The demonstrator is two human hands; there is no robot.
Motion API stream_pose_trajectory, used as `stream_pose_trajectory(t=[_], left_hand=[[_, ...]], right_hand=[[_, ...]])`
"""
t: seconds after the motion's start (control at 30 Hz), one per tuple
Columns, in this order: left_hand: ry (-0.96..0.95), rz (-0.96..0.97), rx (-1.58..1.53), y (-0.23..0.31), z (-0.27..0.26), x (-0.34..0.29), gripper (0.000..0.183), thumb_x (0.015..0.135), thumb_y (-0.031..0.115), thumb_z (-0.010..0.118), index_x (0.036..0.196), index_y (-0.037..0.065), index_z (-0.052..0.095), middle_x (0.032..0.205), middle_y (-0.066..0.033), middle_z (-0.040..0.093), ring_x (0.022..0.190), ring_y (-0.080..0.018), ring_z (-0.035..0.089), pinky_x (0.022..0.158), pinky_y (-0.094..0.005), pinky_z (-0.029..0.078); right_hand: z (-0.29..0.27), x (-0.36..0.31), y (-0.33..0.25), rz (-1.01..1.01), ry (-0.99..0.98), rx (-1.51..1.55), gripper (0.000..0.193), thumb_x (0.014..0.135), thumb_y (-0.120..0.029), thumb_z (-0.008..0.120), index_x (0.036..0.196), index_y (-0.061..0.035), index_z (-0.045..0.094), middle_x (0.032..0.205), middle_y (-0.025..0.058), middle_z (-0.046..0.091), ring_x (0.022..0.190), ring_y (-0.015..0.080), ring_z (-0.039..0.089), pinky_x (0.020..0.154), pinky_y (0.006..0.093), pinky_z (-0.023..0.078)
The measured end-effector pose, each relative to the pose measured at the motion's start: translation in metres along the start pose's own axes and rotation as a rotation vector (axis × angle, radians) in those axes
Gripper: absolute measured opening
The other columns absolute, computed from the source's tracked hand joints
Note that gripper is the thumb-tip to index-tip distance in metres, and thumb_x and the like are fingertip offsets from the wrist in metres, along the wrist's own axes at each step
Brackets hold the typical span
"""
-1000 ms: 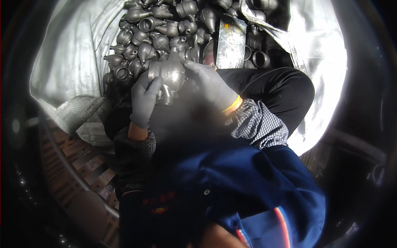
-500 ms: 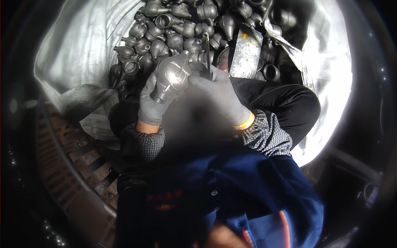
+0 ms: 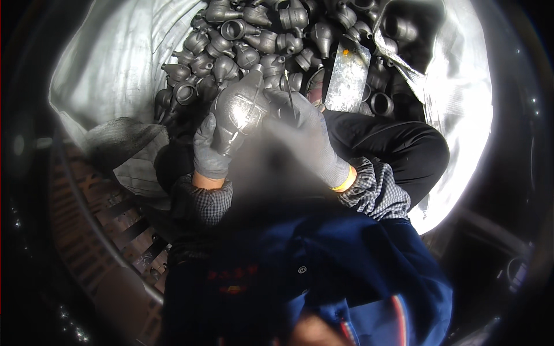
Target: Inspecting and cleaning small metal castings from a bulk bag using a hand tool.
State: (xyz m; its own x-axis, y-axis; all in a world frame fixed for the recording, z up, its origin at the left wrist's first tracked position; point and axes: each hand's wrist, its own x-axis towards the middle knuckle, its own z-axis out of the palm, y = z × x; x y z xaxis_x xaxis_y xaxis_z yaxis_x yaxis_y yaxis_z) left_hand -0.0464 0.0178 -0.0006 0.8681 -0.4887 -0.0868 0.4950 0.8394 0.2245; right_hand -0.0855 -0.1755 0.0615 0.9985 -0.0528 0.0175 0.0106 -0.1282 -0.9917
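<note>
A rounded grey metal casting with a short neck at each end is held up in front of me, its surface shining in the light. My left hand, in a grey glove, grips it from the lower left. My right hand, gloved the same way with a yellow cuff edge, is closed around a thin dark file-like tool just right of the casting. The tool stands nearly upright, and its exact kind is unclear. The right fingers reach close to the casting; whether they touch it is hidden.
Many similar castings lie heaped beyond my hands inside a large white woven sack. A flat metal plate with an orange spot leans among them, near my bent knee. A slatted brown crate stands at the lower left.
The thin tool has tilted, its top leaning a little more to the left. The casting has turned slightly in my left hand, and the whole view has shifted a little.
</note>
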Motion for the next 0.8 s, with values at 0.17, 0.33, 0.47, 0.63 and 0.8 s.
stream_pose_trajectory(t=[0.17,0.33,0.47,0.63,0.8], left_hand=[[0.074,0.061,0.218,-0.003,0.005,-0.002,0.058,0.088,0.034,0.059,0.124,-0.008,0.043,0.122,-0.0215,0.052,0.111,-0.0322,0.054,0.096,-0.0474,0.045],[-0.102,-0.010,0.057,0.001,0.002,0.003,0.047,0.088,0.020,0.055,0.127,-0.003,0.045,0.124,-0.0197,0.052,0.114,-0.0315,0.052,0.097,-0.0461,0.044],[-0.133,0.031,0.082,-0.002,0.020,0.006,0.047,0.087,0.023,0.054,0.126,-0.001,0.046,0.120,-0.0171,0.055,0.108,-0.0278,0.056,0.093,-0.0418,0.046],[0.013,0.133,0.136,0.003,0.002,0.007,0.044,0.091,0.026,0.050,0.126,0.000,0.047,0.120,-0.0168,0.055,0.108,-0.0253,0.055,0.094,-0.0404,0.046],[-0.174,0.147,-0.008,0.006,0.010,0.010,0.052,0.093,0.033,0.046,0.131,-0.003,0.041,0.133,-0.0202,0.044,0.120,-0.0287,0.048,0.102,-0.0432,0.039]], right_hand=[[0.000,-0.004,-0.005,-0.117,0.009,-0.107,0.048,0.075,-0.013,0.068,0.118,0.0034,0.053,0.107,0.0169,0.056,0.099,0.0242,0.058,0.087,0.0319,0.045],[-0.004,-0.003,-0.012,-0.101,-0.063,-0.189,0.048,0.076,-0.013,0.067,0.119,0.0029,0.052,0.108,0.0180,0.056,0.100,0.0268,0.058,0.087,0.0324,0.045],[-0.002,-0.001,0.005,-0.205,-0.064,-0.137,0.048,0.082,-0.013,0.062,0.125,0.0029,0.048,0.115,0.0201,0.055,0.106,0.0302,0.056,0.090,0.0341,0.044],[-0.012,-0.010,-0.002,-0.290,-0.149,-0.267,0.041,0.089,-0.005,0.048,0.129,0.0036,0.044,0.108,0.0210,0.057,0.101,0.0295,0.057,0.088,0.0324,0.043],[-0.007,-0.013,-0.005,-0.315,-0.251,-0.313,0.043,0.086,0.000,0.047,0.129,0.0037,0.045,0.098,0.0182,0.057,0.087,0.0259,0.058,0.080,0.0301,0.044]])
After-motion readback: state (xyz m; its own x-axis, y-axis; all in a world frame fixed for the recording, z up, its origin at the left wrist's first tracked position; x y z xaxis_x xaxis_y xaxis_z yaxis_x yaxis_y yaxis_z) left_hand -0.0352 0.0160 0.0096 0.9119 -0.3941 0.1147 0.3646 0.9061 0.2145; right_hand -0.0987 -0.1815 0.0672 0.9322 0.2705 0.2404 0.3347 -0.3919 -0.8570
